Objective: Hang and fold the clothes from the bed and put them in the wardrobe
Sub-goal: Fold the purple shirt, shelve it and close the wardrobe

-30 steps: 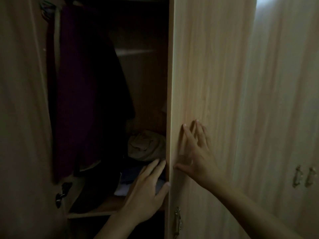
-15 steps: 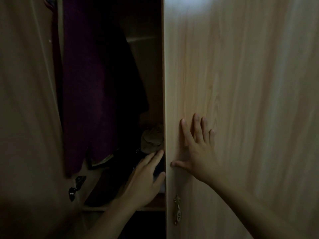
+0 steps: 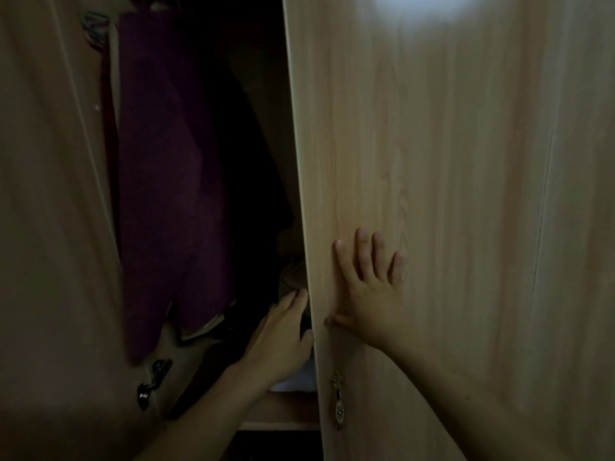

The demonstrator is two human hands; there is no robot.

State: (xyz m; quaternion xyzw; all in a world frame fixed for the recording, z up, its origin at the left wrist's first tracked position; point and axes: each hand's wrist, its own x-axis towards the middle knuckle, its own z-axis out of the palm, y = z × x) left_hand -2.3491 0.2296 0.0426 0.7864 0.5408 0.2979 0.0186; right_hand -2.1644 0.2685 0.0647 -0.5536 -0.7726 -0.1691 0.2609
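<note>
Dim wardrobe interior, light wood panels all round, glare patch on the upper right. Wardrobe [image 3: 50, 227] stands partly open: right door [image 3: 432, 194] fills the right half of view, left door panel swung out at left with a dark metal handle [image 3: 151, 382] low on it. Brass handle [image 3: 337, 399] sits low on the right door's edge.

Right hand [image 3: 369, 294] lies flat on the right door's face near its free edge, fingers [image 3: 362, 247] straight and spread, thumb out sideways toward the edge. Holds nothing.

Left hand [image 3: 283, 337] reaches into the gap, just beside the door edge, over the folded items. Its fingers are extended and close together, tips reaching the door's edge; cannot tell whether they hook round it or only touch it.

Clothes: purple garment [image 3: 173, 178] hangs inside at left, a darker garment behind it to the right. Striped fabric [image 3: 95, 28] shows at the top left corner. Folded pile sits on the shelf [image 3: 283, 410] under the left hand: a light piece [image 3: 296, 380] at the bottom, an olive-brown bundle [image 3: 293, 274] above, partly hidden by the door. Too dark to make out the rest.
</note>
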